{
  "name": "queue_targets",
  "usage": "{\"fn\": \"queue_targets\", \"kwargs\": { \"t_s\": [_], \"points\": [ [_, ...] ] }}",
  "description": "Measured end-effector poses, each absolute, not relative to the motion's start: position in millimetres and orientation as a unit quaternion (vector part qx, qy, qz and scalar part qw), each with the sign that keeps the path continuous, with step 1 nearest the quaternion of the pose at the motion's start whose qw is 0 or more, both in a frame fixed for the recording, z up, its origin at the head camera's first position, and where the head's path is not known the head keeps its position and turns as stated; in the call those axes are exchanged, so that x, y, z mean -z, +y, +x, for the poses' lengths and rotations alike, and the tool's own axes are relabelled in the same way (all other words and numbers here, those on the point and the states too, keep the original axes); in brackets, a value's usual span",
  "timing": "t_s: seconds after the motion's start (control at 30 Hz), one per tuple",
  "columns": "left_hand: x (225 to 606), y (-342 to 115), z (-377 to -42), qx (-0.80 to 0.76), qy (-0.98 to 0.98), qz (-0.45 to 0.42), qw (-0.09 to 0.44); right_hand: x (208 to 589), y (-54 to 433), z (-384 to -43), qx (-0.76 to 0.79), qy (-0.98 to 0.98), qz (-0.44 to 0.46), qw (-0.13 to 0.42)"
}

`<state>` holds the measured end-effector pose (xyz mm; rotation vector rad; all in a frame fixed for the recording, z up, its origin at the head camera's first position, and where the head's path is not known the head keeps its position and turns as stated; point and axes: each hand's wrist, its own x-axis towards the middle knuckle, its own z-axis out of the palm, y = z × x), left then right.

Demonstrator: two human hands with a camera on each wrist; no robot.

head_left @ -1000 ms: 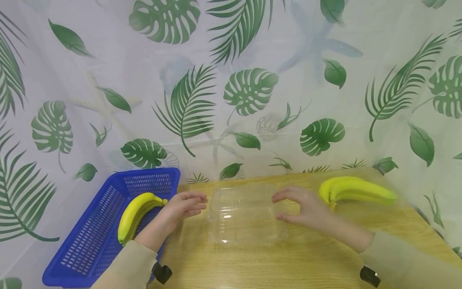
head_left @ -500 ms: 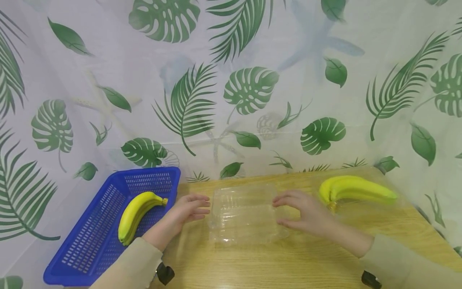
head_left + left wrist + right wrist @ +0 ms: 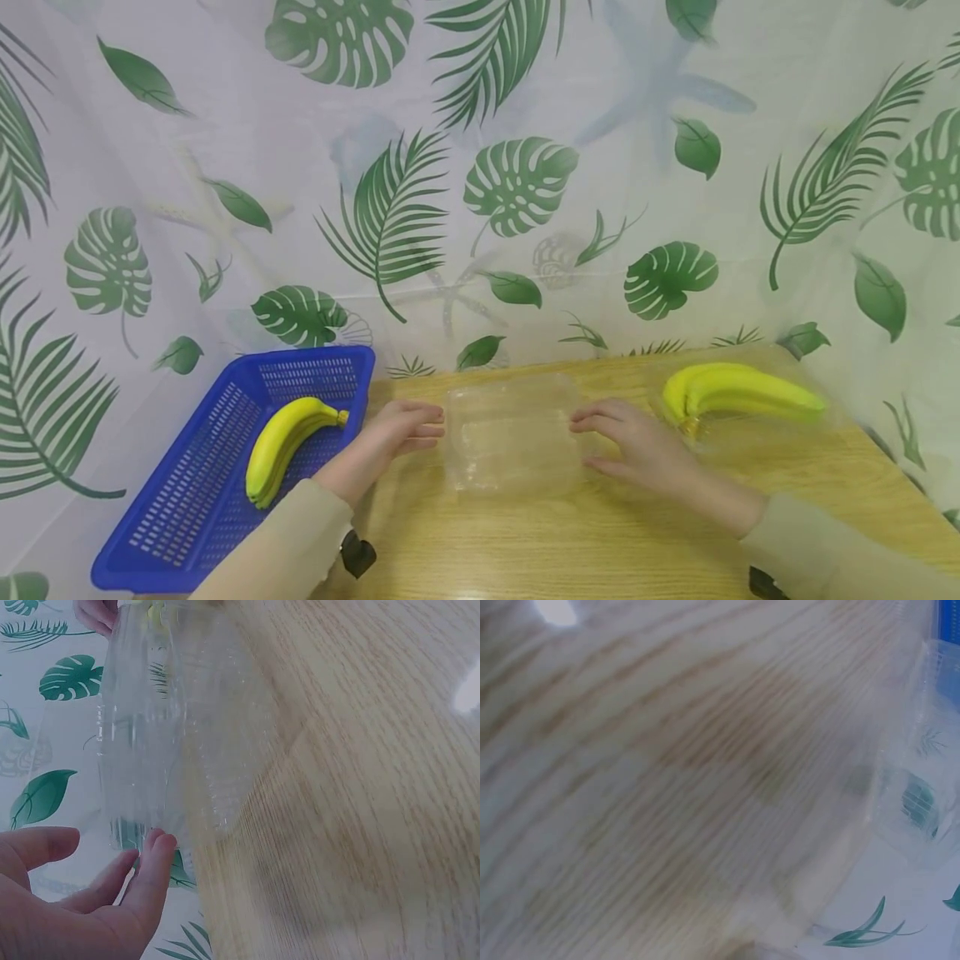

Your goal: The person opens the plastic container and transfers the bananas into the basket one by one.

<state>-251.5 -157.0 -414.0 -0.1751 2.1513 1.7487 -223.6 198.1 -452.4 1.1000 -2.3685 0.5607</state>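
Note:
A clear plastic container (image 3: 517,442), blurred and see-through, lies between my two hands at the middle of the wooden table in the head view. My left hand (image 3: 393,437) has its fingertips at the container's left side, fingers nearly straight. In the left wrist view, that hand's fingers (image 3: 150,877) meet the near end of the container (image 3: 142,735), the thumb standing apart. My right hand (image 3: 637,446) is at the right side, with fingers loosely bent and thumb spread from them. The right wrist view shows part of the container (image 3: 915,795), with the right hand mostly out of frame.
On the left, a blue plastic basket (image 3: 161,508) holds a bunch of bananas (image 3: 281,454). More bananas (image 3: 742,392) lie at the back right in a clear container (image 3: 806,371). A leaf-patterned sheet (image 3: 517,183) hangs behind the wooden table (image 3: 525,550).
The clear container has shifted slightly away from me and to the right. My left hand has moved right along with its left side; the right hand has moved only a little.

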Motion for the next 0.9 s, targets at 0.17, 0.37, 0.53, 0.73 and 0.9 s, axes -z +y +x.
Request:
{"fn": "queue_targets", "kwargs": {
  "t_s": [0.17, 0.37, 0.53, 0.73, 0.9],
  "points": [
    [418.1, -151.0, -258.3, -0.607, 0.777, -0.053, 0.158, 458.3, 198.1, -226.4, -0.199, -0.864, 0.394, 0.243],
    [423.7, -148.8, -270.5, -0.597, 0.788, -0.062, 0.133, 461.2, 195.1, -230.1, -0.201, -0.86, 0.395, 0.252],
    [425.0, -148.6, -278.5, -0.608, 0.777, -0.08, 0.143, 460.8, 191.4, -232.1, -0.207, -0.861, 0.394, 0.246],
    [426.4, -143.1, -287.9, -0.638, 0.75, -0.091, 0.145, 457.3, 188.6, -236.0, -0.212, -0.872, 0.376, 0.23],
    [428.3, -135.8, -299.6, -0.661, 0.731, -0.108, 0.132, 455.4, 187.2, -243.0, -0.219, -0.883, 0.359, 0.21]
  ]
}}
